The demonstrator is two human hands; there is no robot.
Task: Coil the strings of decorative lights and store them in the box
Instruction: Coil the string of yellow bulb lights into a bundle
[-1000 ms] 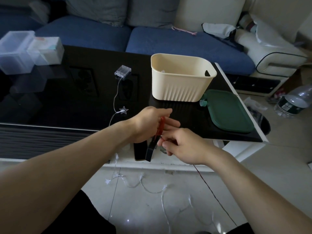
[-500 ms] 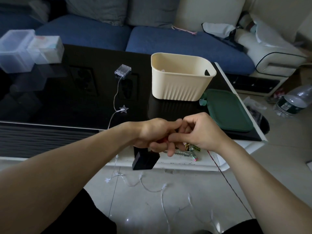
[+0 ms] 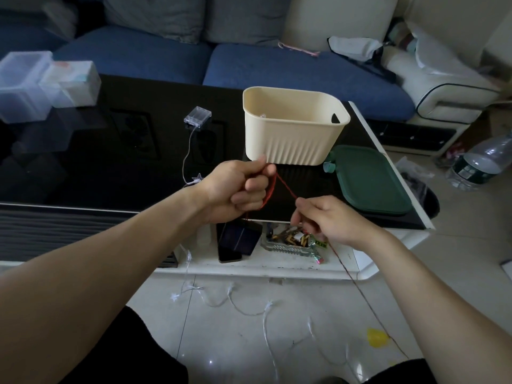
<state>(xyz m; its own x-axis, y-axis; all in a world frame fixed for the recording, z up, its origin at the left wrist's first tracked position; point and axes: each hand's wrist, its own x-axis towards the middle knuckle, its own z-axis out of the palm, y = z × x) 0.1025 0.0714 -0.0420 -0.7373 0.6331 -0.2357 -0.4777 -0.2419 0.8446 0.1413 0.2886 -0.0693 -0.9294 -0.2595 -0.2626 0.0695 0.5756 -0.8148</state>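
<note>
The person's left hand (image 3: 238, 189) is curling its fingers around a small coil of red string (image 3: 270, 189), the loops running over the fingers, while the right hand (image 3: 324, 220) is pinching the same red string between thumb and fingertips just to the right and lower down; a short taut length is spanning the gap between the two hands. From the right hand the string is trailing down past the table edge to the floor, where a yellow piece (image 3: 375, 337) is lying beside it. Both hands are hovering over the near edge of the black glass table (image 3: 97, 162). The cream ribbed box (image 3: 293, 128) is standing open on the table just beyond the left hand, with its green lid (image 3: 371, 181) lying flat to its right. A second, clear string of star lights (image 3: 249, 306) is running from a transparent battery case (image 3: 197, 118) on the table, over a star (image 3: 197, 178) at the edge, and is sprawling in loose curves across the floor. On the white lower shelf (image 3: 277, 268) a dark phone-like slab (image 3: 238, 241) and a crinkled snack wrapper (image 3: 296, 242) are lying; the wrapper's green print is too small to read. Clear plastic containers (image 3: 41, 81) are sitting at the table's far left, and a water bottle (image 3: 482, 162) is lying on the floor to the right, its label illegible.
</note>
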